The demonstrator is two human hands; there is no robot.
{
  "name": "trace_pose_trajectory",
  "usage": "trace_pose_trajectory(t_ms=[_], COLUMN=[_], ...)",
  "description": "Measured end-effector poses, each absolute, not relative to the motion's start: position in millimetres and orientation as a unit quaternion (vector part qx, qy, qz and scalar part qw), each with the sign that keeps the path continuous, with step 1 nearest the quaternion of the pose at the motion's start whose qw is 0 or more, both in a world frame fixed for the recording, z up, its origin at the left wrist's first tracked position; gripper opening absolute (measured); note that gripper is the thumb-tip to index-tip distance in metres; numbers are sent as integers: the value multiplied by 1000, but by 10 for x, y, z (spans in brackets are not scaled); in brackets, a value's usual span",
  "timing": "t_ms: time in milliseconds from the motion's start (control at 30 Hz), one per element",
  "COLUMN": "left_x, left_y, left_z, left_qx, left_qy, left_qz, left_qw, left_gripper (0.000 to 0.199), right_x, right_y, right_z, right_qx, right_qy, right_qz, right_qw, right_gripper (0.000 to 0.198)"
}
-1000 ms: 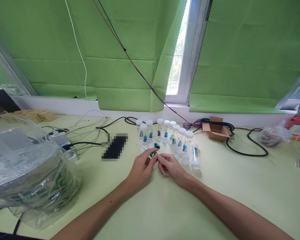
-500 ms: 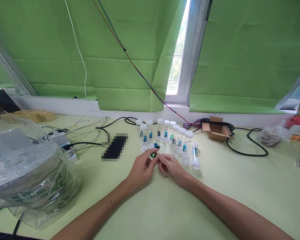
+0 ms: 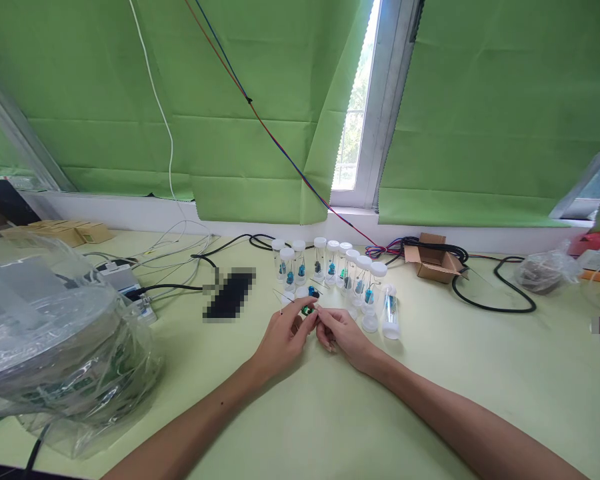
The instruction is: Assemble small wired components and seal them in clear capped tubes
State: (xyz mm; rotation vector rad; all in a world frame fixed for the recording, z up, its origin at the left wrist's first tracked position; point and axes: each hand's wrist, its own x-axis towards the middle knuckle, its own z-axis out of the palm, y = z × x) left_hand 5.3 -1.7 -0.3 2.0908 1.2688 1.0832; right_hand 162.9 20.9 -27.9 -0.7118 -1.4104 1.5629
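Head view, capped tubes [image 3: 288, 264] holding small parts [image 3: 369, 295], left hand [image 3: 283, 330] pinching green part [image 3: 307, 311]

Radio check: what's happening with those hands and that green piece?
Left hand: holding small green piece. Right hand: close beside it, grip unclear. Capped tubes standing just beyond.

Both hands meet ahead of the body, fingertips nearly together; whether they touch cannot be resolved. Left forearm [image 3: 205, 404] is bare, runs inward from the bottom edge, and carries a small dark spot. Left wrist [image 3: 258, 365] lies roughly in line with it. Left hand [image 3: 283, 335]: index finger reaches forward, thumb opposes it in a pinch, other fingers partly hidden. Right forearm [image 3: 445, 400] is bare and slants inward from lower right. Right hand [image 3: 344, 337]: thumb and index finger pinch at the tips, remaining fingers curl under.
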Motion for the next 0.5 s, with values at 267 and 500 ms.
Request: trace_pose_trajectory(t_ms=[267, 500], left_x=[59, 50], left_y=[-17, -16], left_z=[4, -10], left_qx=[758, 759], left_qy=[463, 468], left_qz=[397, 391], left_qw=[232, 226], left_gripper=[34, 34], right_x=[1621, 1623], right_y=[208, 206], right_z=[-290, -276], right_qx=[-291, -293], right_qy=[-570, -567], right_qz=[628, 630], right_qw=[443, 444], right_gripper=[53, 51])
